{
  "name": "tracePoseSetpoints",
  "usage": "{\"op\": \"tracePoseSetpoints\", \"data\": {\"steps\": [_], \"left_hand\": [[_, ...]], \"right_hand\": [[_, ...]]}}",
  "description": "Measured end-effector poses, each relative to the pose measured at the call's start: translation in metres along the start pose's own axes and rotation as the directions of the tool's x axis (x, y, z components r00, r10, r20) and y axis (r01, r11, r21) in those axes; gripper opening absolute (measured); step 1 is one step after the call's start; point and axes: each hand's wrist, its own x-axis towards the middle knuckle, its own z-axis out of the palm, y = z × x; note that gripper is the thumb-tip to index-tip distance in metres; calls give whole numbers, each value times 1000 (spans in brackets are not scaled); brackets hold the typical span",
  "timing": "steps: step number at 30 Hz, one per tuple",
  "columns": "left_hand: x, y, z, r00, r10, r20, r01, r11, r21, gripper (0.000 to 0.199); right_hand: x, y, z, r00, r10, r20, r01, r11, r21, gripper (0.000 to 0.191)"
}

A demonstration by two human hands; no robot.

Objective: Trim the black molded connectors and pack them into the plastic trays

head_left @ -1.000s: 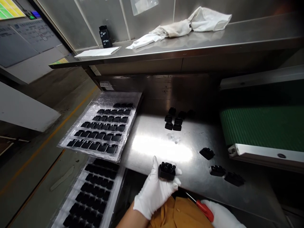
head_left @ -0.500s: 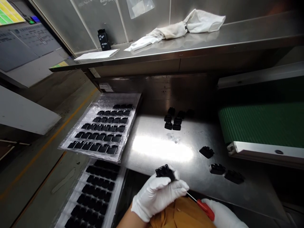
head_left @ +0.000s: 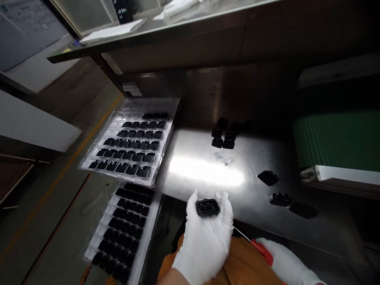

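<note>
My left hand (head_left: 206, 241), in a white glove, grips a small black plastic part (head_left: 208, 207) between thumb and fingers, with its hollow, detailed side facing up toward me. Low at the right, my gloved right hand (head_left: 289, 261) is closed around the red handle of a screwdriver (head_left: 261, 251). The thin metal shaft points up and left, its tip hidden behind my left hand. Beyond the hands, similar black parts (head_left: 223, 142) stand in a small cluster on the steel table (head_left: 190, 186). Three more black parts (head_left: 280, 199) lie at the right.
A plastic-wrapped tray (head_left: 142, 107) with rows of black parts lies at the left. Below it is a second filled tray (head_left: 148, 233). A green conveyor belt (head_left: 338, 138) runs at the right. Across the back is a steel shelf (head_left: 178, 29) with paper and white cloth.
My left hand has turned over, so its back now faces me and the black part shows its hollow side. The right hand still holds the screwdriver. The view has tilted downward.
</note>
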Motion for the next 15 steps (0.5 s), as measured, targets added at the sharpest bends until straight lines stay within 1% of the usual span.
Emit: {"op": "tracePoseSetpoints", "data": {"steps": [2, 3, 5, 7, 9, 10, 11, 13, 15], "left_hand": [[-1, -2, -2, 997, -28, -66, 18, 989, -146, 44], [0, -2, -3, 994, -50, -98, 28, 977, -212, 49], [2, -3, -5, 981, -132, -142, 68, 921, -385, 53], [6, -3, -5, 955, -269, -124, 149, 798, -585, 55], [10, -1, -5, 910, -411, -56, 249, 649, -719, 53], [12, 0, -4, 887, -462, -25, 295, 606, -739, 52], [14, 1, -3, 868, -496, -8, 334, 597, -729, 53], [17, 3, -2, 848, -530, -17, 372, 617, -693, 60], [19, 5, -1, 844, -534, -51, 379, 660, -649, 60]], "right_hand": [[0, 6, 1, 998, -8, 65, 5, 999, 49, 24], [-1, 8, 1, 997, 1, 77, -5, 999, 52, 28], [-1, 13, 2, 996, 21, 90, -25, 999, 40, 35], [-1, 16, 4, 993, 37, 108, -41, 999, 35, 40], [-1, 18, 5, 992, 48, 121, -52, 998, 29, 43], [-1, 19, 6, 991, 49, 124, -52, 998, 20, 44], [-1, 19, 6, 991, 47, 125, -48, 999, 6, 44], [-1, 19, 6, 991, 46, 126, -44, 999, -24, 46], [-1, 17, 4, 989, 57, 135, -51, 998, -45, 48]]}}
